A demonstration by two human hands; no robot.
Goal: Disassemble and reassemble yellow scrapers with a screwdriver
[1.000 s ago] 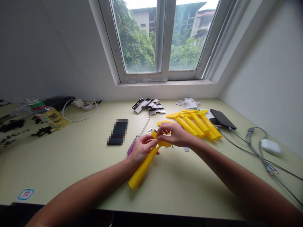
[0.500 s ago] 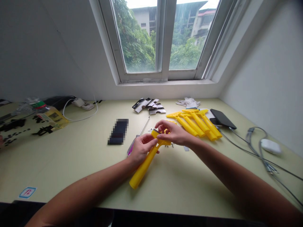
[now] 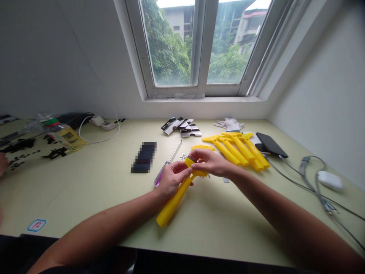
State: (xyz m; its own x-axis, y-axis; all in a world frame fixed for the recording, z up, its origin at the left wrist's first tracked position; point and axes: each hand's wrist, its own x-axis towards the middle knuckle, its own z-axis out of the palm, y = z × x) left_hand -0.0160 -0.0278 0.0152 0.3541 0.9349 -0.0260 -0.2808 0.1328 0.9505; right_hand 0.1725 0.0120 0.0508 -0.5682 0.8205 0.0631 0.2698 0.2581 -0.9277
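My left hand (image 3: pixel 174 178) is closed around the neck of a yellow plastic scraper (image 3: pixel 173 207), whose long round handle slants down toward me. At the scraper's head, the fingers of my right hand (image 3: pixel 208 163) pinch a thin dark-grey blade (image 3: pixel 194 160) against the yellow edge. My fingers hide much of the head. Just left of my hands lies a screwdriver (image 3: pixel 168 163) with a clear and purple handle. Small metal nuts (image 3: pixel 183 156) and a yellow flat part (image 3: pixel 203 147) lie right behind my fingers.
Several yellow scrapers (image 3: pixel 236 150) are piled at the right, near a black phone (image 3: pixel 272 145), cables (image 3: pixel 319 186) and a white case (image 3: pixel 330 180). Black-and-white cards (image 3: pixel 182 126) and gloves (image 3: pixel 229 124) lie under the window. A pixelated dark object (image 3: pixel 144 157) and a bottle (image 3: pixel 67 137) are left; another person's hand (image 3: pixel 3 163) shows.
The view has shifted slightly. Both hands stay at the scraper's head, with the right fingers moved a little over the grey blade, covering more of it.
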